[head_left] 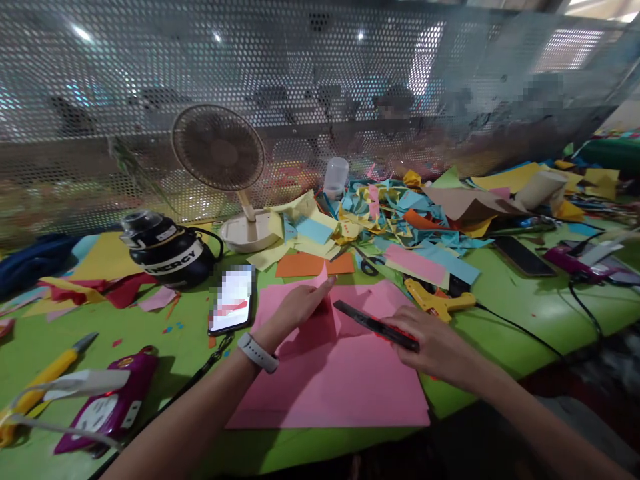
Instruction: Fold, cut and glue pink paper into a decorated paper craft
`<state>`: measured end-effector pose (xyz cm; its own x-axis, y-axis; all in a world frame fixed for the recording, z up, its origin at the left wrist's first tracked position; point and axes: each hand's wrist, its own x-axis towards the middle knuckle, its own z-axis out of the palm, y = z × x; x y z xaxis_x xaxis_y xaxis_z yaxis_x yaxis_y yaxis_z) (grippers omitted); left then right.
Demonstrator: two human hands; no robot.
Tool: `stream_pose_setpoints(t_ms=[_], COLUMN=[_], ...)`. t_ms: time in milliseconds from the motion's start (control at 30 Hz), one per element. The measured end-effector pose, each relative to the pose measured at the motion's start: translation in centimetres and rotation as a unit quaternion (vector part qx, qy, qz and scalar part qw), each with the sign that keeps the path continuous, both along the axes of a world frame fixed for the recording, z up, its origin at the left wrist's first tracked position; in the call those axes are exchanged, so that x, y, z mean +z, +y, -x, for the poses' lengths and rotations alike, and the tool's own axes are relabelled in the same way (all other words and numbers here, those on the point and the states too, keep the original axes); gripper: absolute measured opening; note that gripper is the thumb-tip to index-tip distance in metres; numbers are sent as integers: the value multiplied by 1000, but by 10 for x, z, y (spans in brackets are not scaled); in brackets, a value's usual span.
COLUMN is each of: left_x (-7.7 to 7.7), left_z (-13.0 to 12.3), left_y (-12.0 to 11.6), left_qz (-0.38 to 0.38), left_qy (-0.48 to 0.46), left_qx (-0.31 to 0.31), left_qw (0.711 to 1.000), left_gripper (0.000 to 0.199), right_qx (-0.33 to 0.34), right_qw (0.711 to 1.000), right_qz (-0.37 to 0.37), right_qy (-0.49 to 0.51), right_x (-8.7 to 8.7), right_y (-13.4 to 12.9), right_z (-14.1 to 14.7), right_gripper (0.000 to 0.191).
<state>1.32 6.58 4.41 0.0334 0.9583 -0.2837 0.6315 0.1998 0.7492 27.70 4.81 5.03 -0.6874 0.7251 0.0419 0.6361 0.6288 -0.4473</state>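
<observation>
My left hand [305,303] pinches a raised flap of pink paper, its thumb and fingers closed on it. A grey band is on that wrist. The rest of the pink paper [345,393] lies flat on the table under both hands, with a raised fold near its middle. My right hand [425,340] is closed around a long, narrow black-and-red hand tool [367,320]; its exact kind I cannot make out. The tool's tip points left, close to the lifted flap. The fingers of the left hand are partly hidden behind the paper.
Left of the paper are a lit phone [233,300], a purple power strip [113,403] and a yellow-handled cutter [45,380]. Behind stand a black jug [173,257] and a fan [220,150]. Scissors [370,263], paper scraps [395,207] and a yellow glue gun [437,300] lie beyond and right.
</observation>
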Motion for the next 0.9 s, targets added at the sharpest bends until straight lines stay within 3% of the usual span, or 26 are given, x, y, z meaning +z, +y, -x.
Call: stream_pose_setpoints(t_ms=[133,400,700,900], left_x=[-2,-9,-6,0], left_z=[-1,2,-2,-7], left_y=[4,3,3,-2], left_qz=[21,-11,-24,-37], left_qy=[38,47,87,93], left_qx=[26,12,-7,-16], left_qw=[999,999,996,995], left_gripper=[63,63,67,68], right_qx=[-8,-10,-63,-2], right_qw=[1000,1000,993,999], right_qz=[10,3,-95,-29], right_qy=[-9,-11,13,-35], right_x=[2,3,12,21], right_y=[0,-2,8,16], right_z=[0,-2,-14,-9], right_gripper=[38,36,36,33])
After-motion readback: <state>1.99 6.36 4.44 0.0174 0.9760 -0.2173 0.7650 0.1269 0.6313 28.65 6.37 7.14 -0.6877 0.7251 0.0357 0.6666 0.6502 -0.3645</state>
